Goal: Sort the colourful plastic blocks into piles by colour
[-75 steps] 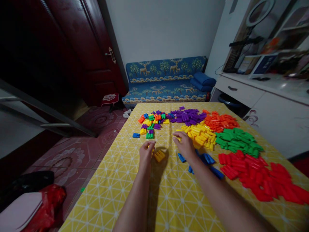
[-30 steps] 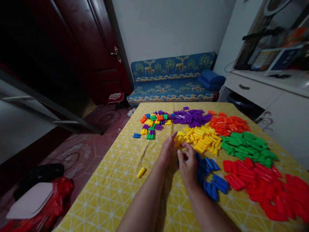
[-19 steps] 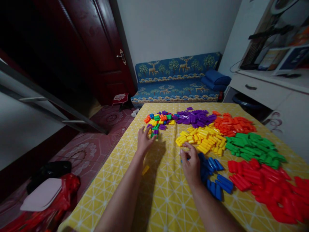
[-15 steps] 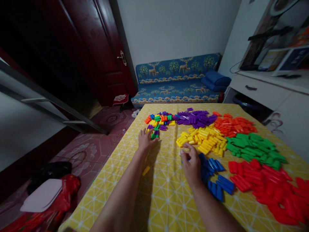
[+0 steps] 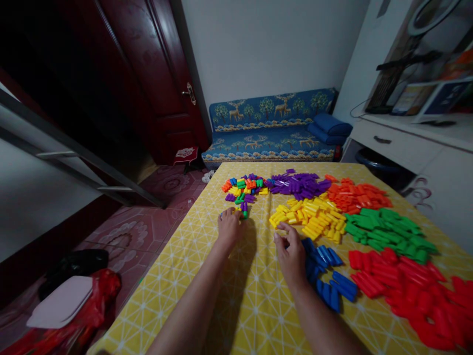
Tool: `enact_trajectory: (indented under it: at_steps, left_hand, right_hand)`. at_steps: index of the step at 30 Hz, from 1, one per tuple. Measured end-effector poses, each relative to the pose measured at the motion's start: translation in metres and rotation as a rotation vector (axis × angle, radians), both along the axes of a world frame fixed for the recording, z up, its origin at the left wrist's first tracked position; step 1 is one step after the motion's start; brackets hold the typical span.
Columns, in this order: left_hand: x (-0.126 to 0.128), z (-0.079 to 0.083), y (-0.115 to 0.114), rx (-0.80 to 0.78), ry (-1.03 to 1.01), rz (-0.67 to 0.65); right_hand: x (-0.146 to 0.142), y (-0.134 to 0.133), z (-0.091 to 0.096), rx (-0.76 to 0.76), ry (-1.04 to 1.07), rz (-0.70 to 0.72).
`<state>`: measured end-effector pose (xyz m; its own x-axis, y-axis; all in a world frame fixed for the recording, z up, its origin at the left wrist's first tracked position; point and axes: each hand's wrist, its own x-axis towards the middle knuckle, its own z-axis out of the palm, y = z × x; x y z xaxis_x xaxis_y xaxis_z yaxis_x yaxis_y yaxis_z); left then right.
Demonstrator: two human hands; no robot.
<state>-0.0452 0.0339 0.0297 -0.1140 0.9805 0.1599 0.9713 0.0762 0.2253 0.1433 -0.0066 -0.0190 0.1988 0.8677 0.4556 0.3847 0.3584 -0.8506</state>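
Note:
My left hand is over the near end of the mixed-colour pieces, its fingers bent down and closed. Small yellow and green bits show just past its fingertips, but what it grips is hidden. To the right, my right hand rests low over the cloth, thumb and index finger curved with a gap between their tips. Nothing shows in that gap. It lies between the yellow plastic pieces beyond it and the blue pieces at its right side.
Purple pieces, orange pieces, green pieces and red pieces lie in heaps across the right of the yellow patterned tablecloth. A blue sofa stands behind the table, a white cabinet at the right.
My left hand has moved slightly right and nearer to me, its spread fingers now curled. The loose yellow piece beside my left forearm no longer shows. My right hand has barely moved.

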Motion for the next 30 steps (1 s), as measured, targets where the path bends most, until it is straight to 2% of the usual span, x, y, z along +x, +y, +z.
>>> enact_trajectory:
  at_steps: [4,8,11,16,20,22,24,27,30]
  left_hand:
    - [0.009,-0.002,0.009,0.111,0.029,-0.016]
    - [0.024,-0.006,0.017,0.020,-0.011,-0.132]
    - [0.041,-0.009,0.001,0.038,-0.096,-0.167]
    - [0.070,-0.023,-0.038,0.259,-0.516,-0.236]
    - [0.077,-0.031,-0.045,0.255,-0.535,-0.196]
    - [0.076,-0.032,-0.042,0.276,-0.611,-0.164]
    - [0.073,-0.031,-0.040,0.331,-0.747,-0.136]
    - [0.068,-0.029,-0.039,0.413,-0.914,-0.140]
    - [0.060,-0.030,-0.036,0.512,-1.008,-0.054]
  right_hand:
    - [0.000,0.000,0.000,0.003,-0.013,0.000]
    - [0.001,0.001,0.001,-0.004,-0.020,0.002]
    - [0.001,0.002,0.001,-0.001,-0.028,0.014]
    - [0.001,0.005,0.000,0.011,-0.109,-0.016]
    - [0.001,0.008,-0.001,0.016,-0.306,0.046]
    - [0.000,0.008,0.000,0.008,-0.364,0.092]
    - [-0.002,0.006,0.001,-0.001,-0.329,0.124]
    - [-0.005,0.001,0.004,0.039,-0.135,0.135]
    - [-0.006,-0.004,0.006,0.133,0.046,0.045]
